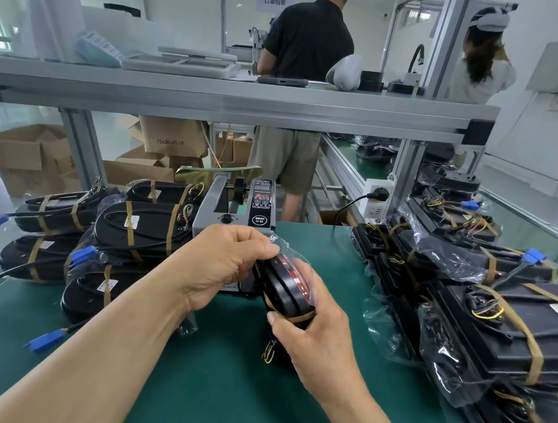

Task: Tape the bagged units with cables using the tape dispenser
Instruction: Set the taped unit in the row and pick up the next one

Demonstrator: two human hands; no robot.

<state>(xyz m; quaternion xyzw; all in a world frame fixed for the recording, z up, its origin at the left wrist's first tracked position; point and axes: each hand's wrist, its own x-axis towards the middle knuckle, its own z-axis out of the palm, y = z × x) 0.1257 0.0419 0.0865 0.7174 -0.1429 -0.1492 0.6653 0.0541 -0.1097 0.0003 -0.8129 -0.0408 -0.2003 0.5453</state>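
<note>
You're gripping bagged unit (285, 289) mid-frame, left hand (227, 264) pinching top, right hand (313, 332) clasping taped end, dispenser (236, 207) just behind

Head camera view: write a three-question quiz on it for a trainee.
1. True or false: the tape dispenser stands on the mat behind the held bagged unit.
2. The connectors on the left stack are: A red, B blue, C white.
3. Which hand grips the unit's far end, nearest the dispenser?
Key: 1 true; 2 B; 3 the left hand.
</note>
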